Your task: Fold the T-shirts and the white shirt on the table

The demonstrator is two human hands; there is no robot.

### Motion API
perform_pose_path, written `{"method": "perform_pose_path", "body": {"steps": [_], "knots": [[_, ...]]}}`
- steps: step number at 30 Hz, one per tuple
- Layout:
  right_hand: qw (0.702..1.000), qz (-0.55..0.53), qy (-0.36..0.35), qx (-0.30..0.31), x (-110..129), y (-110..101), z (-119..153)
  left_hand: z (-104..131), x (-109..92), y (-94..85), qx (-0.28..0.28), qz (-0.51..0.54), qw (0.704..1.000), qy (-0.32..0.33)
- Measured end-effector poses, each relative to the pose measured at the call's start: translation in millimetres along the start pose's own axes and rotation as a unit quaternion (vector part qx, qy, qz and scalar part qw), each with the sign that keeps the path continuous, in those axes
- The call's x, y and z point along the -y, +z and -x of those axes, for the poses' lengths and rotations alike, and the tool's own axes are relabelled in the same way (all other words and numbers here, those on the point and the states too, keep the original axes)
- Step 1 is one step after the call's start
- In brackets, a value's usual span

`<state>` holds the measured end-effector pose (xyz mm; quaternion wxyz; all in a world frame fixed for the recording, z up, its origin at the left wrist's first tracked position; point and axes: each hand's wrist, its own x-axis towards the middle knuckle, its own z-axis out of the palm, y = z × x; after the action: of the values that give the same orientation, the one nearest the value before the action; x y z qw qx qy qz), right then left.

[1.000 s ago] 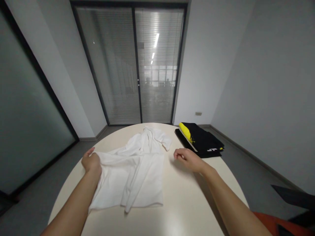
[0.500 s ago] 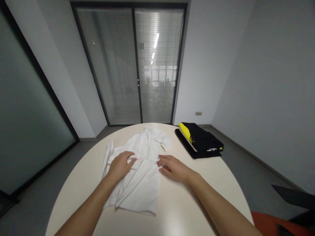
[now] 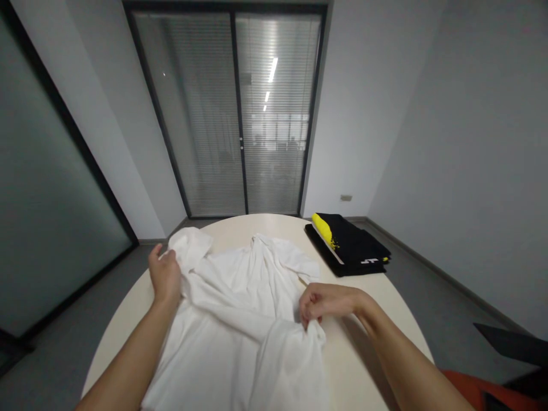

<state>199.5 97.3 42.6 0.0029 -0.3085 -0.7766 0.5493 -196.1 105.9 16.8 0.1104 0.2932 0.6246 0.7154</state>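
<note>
A white T-shirt (image 3: pixel 231 319) lies spread and wrinkled over the table, with a raised fold running across its middle. At its left sleeve is my left hand (image 3: pixel 165 277), fingers curled at the cloth's edge and gripping it. The fingertips there are partly hidden. My right hand (image 3: pixel 323 302) pinches the shirt's right side, and the cloth bunches up below the fingers. The collar end of the shirt points away from me, and its lower part runs out of the bottom of the view.
On the round cream table (image 3: pixel 363 337), a folded black garment stack (image 3: pixel 355 242) with a yellow patch sits at the back right. A red and black chair (image 3: pixel 466 385) stands at the lower right. Beyond the table is a glass door (image 3: pixel 274 171) with blinds.
The shirt has gone from partly folded and narrow to spread wide. My left hand has moved left to the sleeve; my right hand has shifted right and nearer, closing on the cloth.
</note>
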Motion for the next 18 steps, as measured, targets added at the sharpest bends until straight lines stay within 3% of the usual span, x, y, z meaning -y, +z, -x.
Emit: {"method": "perform_pose_path", "body": {"steps": [2,4,6,9,12,15,18], "knots": [[0.993,0.052,-0.045,-0.098,0,2,-5,14,-1,2.3,0.051,-0.088,0.987,0.123],[0.954,0.142,-0.077,-0.253,-7,5,-16,32,2,8.3,0.168,-0.201,0.93,0.259],[0.9,0.231,-0.069,-0.364,-17,8,-28,51,9,14.6,0.293,-0.28,0.861,0.308],[0.864,0.307,-0.025,-0.398,-33,11,-44,69,19,19.0,0.431,-0.368,0.771,0.292],[0.844,0.34,0.03,-0.414,-39,11,-54,71,19,17.0,0.502,-0.401,0.705,0.299],[0.842,0.331,0.07,-0.42,-35,10,-57,68,11,14.8,0.507,-0.402,0.696,0.312],[0.849,0.306,0.065,-0.425,-30,6,-51,71,6,16.0,0.486,-0.421,0.702,0.306]]}}
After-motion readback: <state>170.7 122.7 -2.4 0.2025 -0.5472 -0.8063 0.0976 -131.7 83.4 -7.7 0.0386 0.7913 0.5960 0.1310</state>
